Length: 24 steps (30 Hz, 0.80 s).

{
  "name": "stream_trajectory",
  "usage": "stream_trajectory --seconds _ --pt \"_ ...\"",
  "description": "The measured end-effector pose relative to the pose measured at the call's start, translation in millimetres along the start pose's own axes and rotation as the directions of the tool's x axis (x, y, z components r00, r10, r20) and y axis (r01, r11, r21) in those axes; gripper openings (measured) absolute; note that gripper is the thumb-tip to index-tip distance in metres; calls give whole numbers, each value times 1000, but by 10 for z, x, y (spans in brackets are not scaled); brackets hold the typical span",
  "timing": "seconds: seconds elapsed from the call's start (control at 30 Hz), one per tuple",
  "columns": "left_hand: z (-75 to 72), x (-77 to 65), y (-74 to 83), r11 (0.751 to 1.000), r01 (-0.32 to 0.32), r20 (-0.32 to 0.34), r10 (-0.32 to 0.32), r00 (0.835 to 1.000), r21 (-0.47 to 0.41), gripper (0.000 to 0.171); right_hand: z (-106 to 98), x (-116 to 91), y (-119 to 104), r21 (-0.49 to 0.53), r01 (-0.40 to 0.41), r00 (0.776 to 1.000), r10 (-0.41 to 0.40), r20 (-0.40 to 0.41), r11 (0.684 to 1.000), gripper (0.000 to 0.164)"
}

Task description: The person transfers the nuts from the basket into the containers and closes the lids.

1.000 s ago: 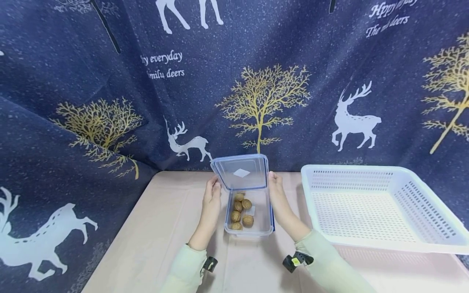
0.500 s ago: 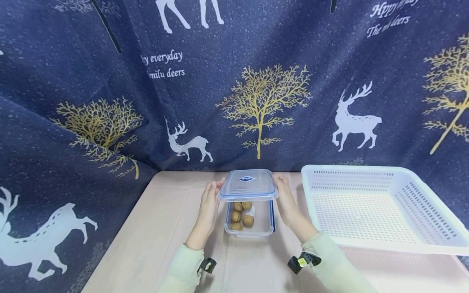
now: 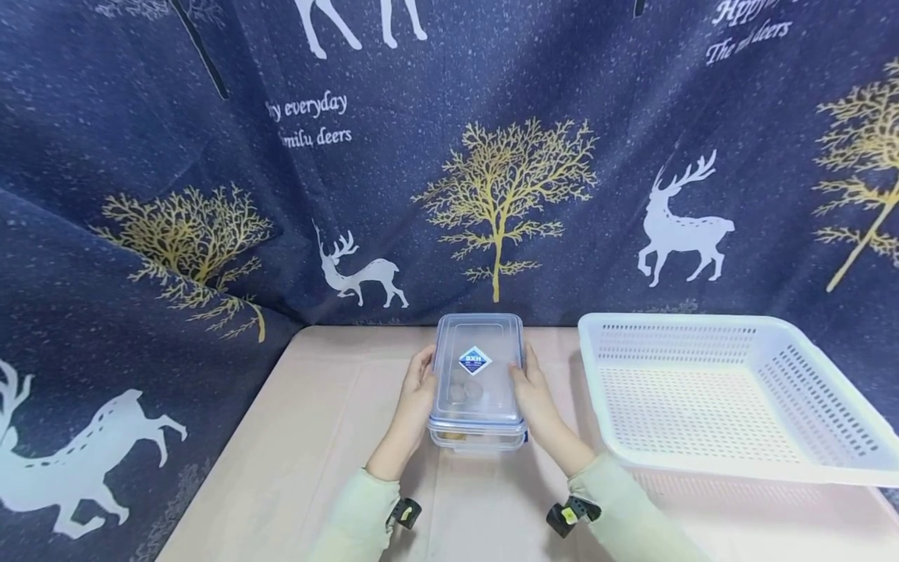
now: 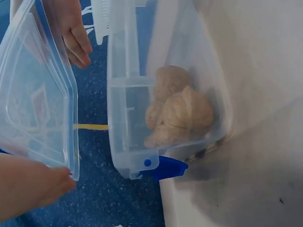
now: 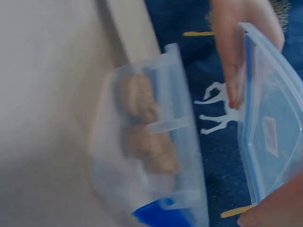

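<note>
A clear plastic lid (image 3: 485, 336) with blue edging and a blue diamond label lies over a clear food container (image 3: 477, 442) in the head view. My left hand (image 3: 414, 398) grips the lid's left edge. On the opposite edge my right hand (image 3: 537, 396) holds it, thumb on top. Both wrist views show a gap between lid (image 4: 42, 94) and container (image 5: 109, 165); the head view cannot tell whether they touch. Several walnuts (image 4: 184, 111) sit inside, seen dimly through the lid from above. A blue latch (image 4: 169, 169) hangs outward from the container's side.
To the right stands a white perforated plastic basket (image 3: 702, 460). The pale table (image 3: 337, 406) ends at the back against a dark blue cloth (image 3: 576, 289) printed with deer and trees.
The lid was tipped up behind the container; both hands have swung it down and toward me. It now covers the container, and the walnuts that lay in plain sight are beneath it.
</note>
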<state>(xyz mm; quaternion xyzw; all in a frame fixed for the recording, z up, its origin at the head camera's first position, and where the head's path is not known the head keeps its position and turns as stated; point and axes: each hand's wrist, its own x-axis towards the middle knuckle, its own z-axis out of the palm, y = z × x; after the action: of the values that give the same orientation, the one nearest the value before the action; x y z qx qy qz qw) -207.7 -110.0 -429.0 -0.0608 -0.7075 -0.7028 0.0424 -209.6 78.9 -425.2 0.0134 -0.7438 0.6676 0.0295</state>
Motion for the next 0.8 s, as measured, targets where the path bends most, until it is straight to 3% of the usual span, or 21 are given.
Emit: stream_trajectory --seconds 0.17,0.37,0.53,0.8 --pt "51 13 -74 982 41 1 -42 999 184 55 49 33 184 -163 42 998 -48 -36 986 59" --pt "43 52 -261 934 -3 51 -17 999 359 57 84 74 343 -237 48 998 -57 -34 970 58" --pt "29 84 -382 917 -11 80 -22 997 399 57 106 90 428 -277 57 997 -70 -35 959 59" --pt "34 104 -459 915 -10 101 -34 994 403 56 124 91 535 -289 55 996 -73 -51 956 59"
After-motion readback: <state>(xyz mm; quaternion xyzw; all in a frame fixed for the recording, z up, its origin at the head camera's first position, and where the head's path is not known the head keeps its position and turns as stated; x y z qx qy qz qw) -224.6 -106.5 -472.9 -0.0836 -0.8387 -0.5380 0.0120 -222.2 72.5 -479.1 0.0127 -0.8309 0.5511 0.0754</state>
